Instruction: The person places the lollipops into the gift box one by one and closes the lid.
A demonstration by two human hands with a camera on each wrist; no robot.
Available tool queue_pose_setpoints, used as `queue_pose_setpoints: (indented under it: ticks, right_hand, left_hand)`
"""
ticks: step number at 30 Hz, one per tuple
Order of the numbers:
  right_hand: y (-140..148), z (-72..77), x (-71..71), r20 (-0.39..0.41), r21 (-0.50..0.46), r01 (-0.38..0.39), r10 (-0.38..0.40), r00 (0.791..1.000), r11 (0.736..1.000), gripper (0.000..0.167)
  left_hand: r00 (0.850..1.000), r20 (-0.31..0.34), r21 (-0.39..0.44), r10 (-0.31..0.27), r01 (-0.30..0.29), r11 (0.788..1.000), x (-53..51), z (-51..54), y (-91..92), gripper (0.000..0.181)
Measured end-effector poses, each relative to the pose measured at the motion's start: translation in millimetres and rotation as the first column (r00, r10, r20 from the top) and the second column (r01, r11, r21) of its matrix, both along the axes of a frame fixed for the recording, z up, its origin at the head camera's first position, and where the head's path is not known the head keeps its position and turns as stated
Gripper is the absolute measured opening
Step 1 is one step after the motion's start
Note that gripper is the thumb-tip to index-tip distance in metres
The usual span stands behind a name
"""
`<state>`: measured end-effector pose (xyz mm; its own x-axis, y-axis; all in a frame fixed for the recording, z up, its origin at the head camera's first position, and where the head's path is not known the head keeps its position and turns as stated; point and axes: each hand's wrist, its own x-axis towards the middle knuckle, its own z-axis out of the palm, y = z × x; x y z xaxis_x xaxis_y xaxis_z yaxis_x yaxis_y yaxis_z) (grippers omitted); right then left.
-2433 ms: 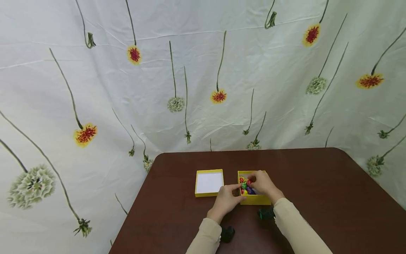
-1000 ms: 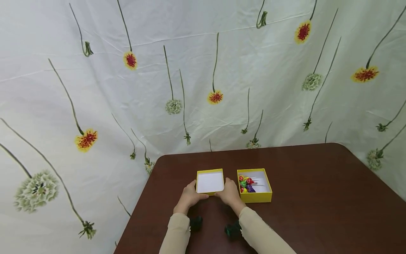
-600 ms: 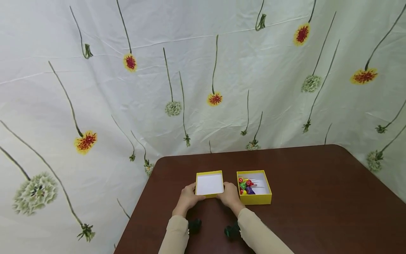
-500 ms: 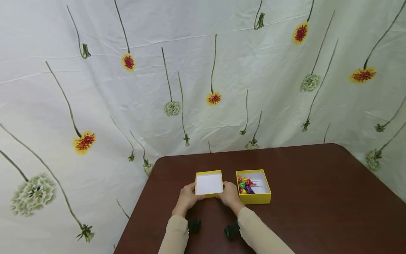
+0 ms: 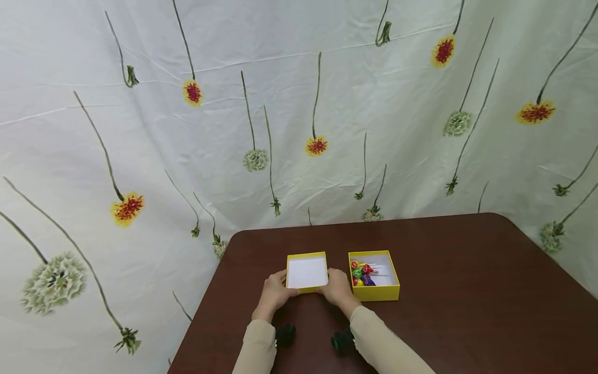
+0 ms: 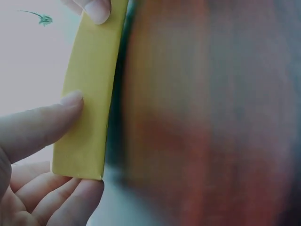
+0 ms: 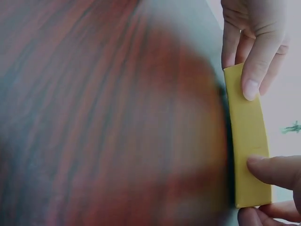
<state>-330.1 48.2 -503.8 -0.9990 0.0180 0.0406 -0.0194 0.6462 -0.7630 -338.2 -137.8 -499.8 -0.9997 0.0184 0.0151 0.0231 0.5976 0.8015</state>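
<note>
A shallow yellow box lid (image 5: pixel 307 273), white inside, is held hollow side up in the head view. My left hand (image 5: pixel 273 296) grips its left near corner, and my right hand (image 5: pixel 339 291) grips the right near corner. Both thumbs press the front wall, seen close up as a yellow strip (image 6: pixel 91 70) in the left wrist view. Fingers of each hand curl round the lid's sides in the right wrist view. Right of the lid stands a deeper yellow box (image 5: pixel 376 294), with several wrapped lollipops (image 5: pixel 364 274) along its left side, sticks pointing right.
Everything stands on a dark reddish-brown table (image 5: pixel 448 291) with rounded far corners. Behind it hangs a white cloth (image 5: pixel 397 98) printed with flowers. The box's left wall is close beside my right hand.
Both hands have left the lollipop box, where the right hand was among the lollipops, and moved left onto the lid. Over the last half second the lid has shifted slightly left and nearer.
</note>
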Motion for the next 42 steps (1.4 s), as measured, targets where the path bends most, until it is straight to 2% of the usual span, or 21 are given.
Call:
queue_pose_setpoints:
  ticks: [3, 8, 11, 13, 15, 17, 20, 22, 23, 24, 27, 30, 31, 32, 33, 35, 36, 38, 41, 42]
  right_hand:
    - [0.5, 9.0, 1.7, -0.009, -0.006, -0.027, 0.027, 1.0, 1.0, 0.038]
    - [8.7, 36.9, 2.4, -0.021, -0.047, -0.086, 0.085, 0.996, 0.995, 0.036]
    - [20.1, 54.3, 3.8, 0.003, -0.113, -0.108, 0.109, 0.994, 0.988, 0.033]
    - [30.0, 65.2, 5.5, 0.034, -0.152, -0.111, 0.118, 0.992, 0.982, 0.038]
    - [40.3, 75.5, 6.5, 0.075, -0.203, -0.107, 0.125, 0.989, 0.973, 0.045]
    - [50.7, 85.7, 7.4, 0.104, -0.25, -0.097, 0.126, 0.987, 0.963, 0.054]
    - [65.3, 100.8, 7.8, 0.149, -0.36, -0.059, 0.12, 0.981, 0.931, 0.069]
    - [74.8, 110.0, 8.4, 0.167, -0.425, -0.025, 0.106, 0.98, 0.905, 0.079]
    - [79.5, 113.5, 8.4, 0.177, -0.454, -0.002, 0.092, 0.98, 0.891, 0.082]
    - [84.2, 116.4, 8.2, 0.179, -0.475, 0.017, 0.078, 0.981, 0.88, 0.085]
    - [97.3, 121.9, 9.6, 0.173, -0.516, 0.062, 0.033, 0.984, 0.854, 0.086]
    - [108.8, 124.7, 14.2, 0.144, -0.554, 0.062, 0.023, 0.989, 0.83, 0.082]
    - [112.3, 125.3, 16.4, 0.134, -0.563, 0.052, 0.029, 0.991, 0.825, 0.08]
    - [115.6, 125.8, 18.6, 0.123, -0.574, 0.039, 0.039, 0.992, 0.818, 0.078]
    - [118.7, 126.0, 20.8, 0.112, -0.581, 0.026, 0.048, 0.993, 0.813, 0.077]
    - [125.7, 125.6, 24.0, 0.089, -0.586, 0.002, 0.063, 0.994, 0.81, 0.073]
    - [129.3, 125.0, 25.7, 0.075, -0.583, -0.011, 0.067, 0.995, 0.813, 0.071]
    - [137.3, 122.4, 27.9, 0.055, -0.573, -0.031, 0.076, 0.996, 0.819, 0.066]
    - [150.6, 114.5, 30.2, 0.031, -0.529, -0.075, 0.108, 0.994, 0.846, 0.063]
    - [155.2, 110.1, 30.2, 0.029, -0.513, -0.09, 0.122, 0.992, 0.854, 0.064]
  left_hand:
    - [1.0, -0.029, 0.0, 0.003, -0.003, 1.0, 0.4, 5.3, 0.9, 0.069]
    - [0.998, -0.054, 0.036, 0.033, -0.031, 0.999, -1.6, 20.7, 7.2, 0.063]
    - [0.997, -0.049, 0.107, 0.054, -0.049, 0.993, -0.1, 31.0, 15.7, 0.062]
    - [0.996, -0.049, 0.166, 0.07, -0.061, 0.984, 2.5, 37.0, 23.8, 0.061]
    - [0.994, -0.06, 0.241, 0.087, -0.07, 0.968, 5.5, 42.5, 33.6, 0.059]
    - [0.99, -0.084, 0.324, 0.112, -0.079, 0.943, 8.6, 48.1, 44.3, 0.056]
    - [0.975, -0.163, 0.432, 0.149, -0.065, 0.9, 11.1, 54.8, 59.7, 0.044]
    - [0.952, -0.245, 0.492, 0.182, -0.04, 0.87, 11.6, 58.4, 68.9, 0.033]
    - [0.936, -0.291, 0.515, 0.2, -0.023, 0.857, 11.5, 59.3, 73.3, 0.028]
    - [0.914, -0.341, 0.532, 0.22, -0.005, 0.847, 11.2, 59.9, 77.5, 0.024]
    - [0.831, -0.49, 0.569, 0.264, 0.076, 0.819, 11.4, 60.1, 89.7, 0.016]
    - [0.76, -0.591, 0.581, 0.27, 0.17, 0.796, 12.8, 58.7, 100.1, 0.015]
    - [0.746, -0.612, 0.58, 0.264, 0.196, 0.79, 13.7, 58.5, 102.7, 0.017]
    - [0.741, -0.622, 0.582, 0.254, 0.221, 0.783, 14.3, 58.2, 104.7, 0.019]
    - [0.739, -0.629, 0.577, 0.241, 0.237, 0.782, 15.4, 58.7, 106.1, 0.021]
    - [0.754, -0.625, 0.56, 0.201, 0.253, 0.789, 17.5, 60.4, 108.0, 0.025]
    - [0.77, -0.615, 0.547, 0.173, 0.257, 0.797, 18.3, 61.0, 108.2, 0.027]
    - [0.814, -0.571, 0.523, 0.108, 0.259, 0.812, 20.8, 62.2, 108.3, 0.029]
    - [0.879, -0.476, 0.488, -0.002, 0.266, 0.832, 27.3, 64.3, 109.9, 0.034]
    - [0.895, -0.445, 0.472, -0.032, 0.265, 0.841, 27.9, 62.3, 111.0, 0.037]
